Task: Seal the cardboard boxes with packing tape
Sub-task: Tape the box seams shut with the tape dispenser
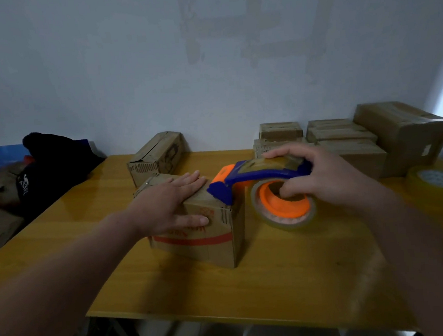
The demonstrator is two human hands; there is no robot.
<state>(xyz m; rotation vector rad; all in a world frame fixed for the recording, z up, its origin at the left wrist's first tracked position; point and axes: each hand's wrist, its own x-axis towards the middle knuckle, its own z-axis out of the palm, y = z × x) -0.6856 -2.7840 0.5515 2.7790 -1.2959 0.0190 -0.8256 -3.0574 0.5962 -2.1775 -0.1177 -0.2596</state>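
Bare left grip (170, 201), bare right grip (329, 175), bare forearms (89, 247)

A box (215, 237) sits in the middle of the desk (290, 276), with the left hand (170, 201) flat on its top. The tape dispenser (266, 175), held in the right hand (330, 178), meets the box's upper right edge. A second box (158, 157) lies just behind, near the wall. A stack of boxes (351, 141) fills the back right, with a spare tape roll (438, 181) before it. A bag (53, 165) lies at the desk's back left edge.
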